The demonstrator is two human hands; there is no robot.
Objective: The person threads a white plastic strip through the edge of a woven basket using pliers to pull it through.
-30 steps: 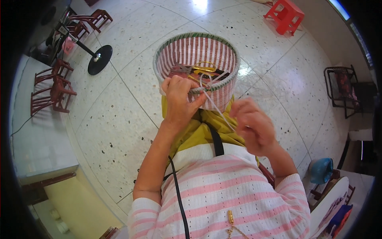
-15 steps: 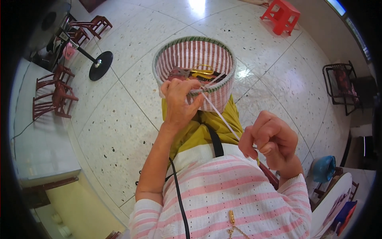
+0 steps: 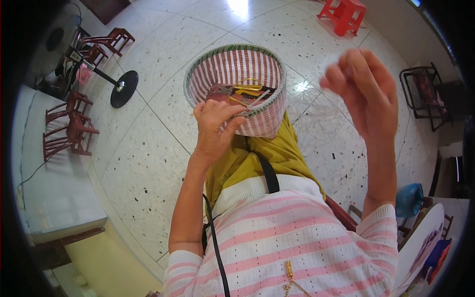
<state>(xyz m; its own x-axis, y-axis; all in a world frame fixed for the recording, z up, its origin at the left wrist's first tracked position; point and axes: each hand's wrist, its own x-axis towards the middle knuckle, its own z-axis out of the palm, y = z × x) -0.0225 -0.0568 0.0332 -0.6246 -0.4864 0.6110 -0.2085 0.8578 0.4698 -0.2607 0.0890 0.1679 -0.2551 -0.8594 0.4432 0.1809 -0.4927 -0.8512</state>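
A round woven basket point(image 3: 235, 64) with red-and-white stripes and a green-edged rim rests on my lap. Inside lie grey metal tools point(image 3: 221, 89), a yellow looped handle point(image 3: 251, 82) and dark items. A pale strip point(image 3: 260, 96) shows by the near rim. My left hand point(image 3: 213, 126) is closed on that rim, fingers over the edge. My right hand point(image 3: 363, 89) is raised to the right of the basket, fingers curled; whatever they pinch is too blurred to make out.
Red wooden chairs point(image 3: 79, 133) and a black round-based stand point(image 3: 123, 89) are at left. A red plastic stool point(image 3: 341, 17) stands far right. A folding chair point(image 3: 423, 94), blue container point(image 3: 408, 198) and white board point(image 3: 420, 237) are along the right.
My right hand first moved down and right as the pale strip stretched from the rim, then swung sharply up and right. My left hand stays at the rim, shifting slightly with the basket.
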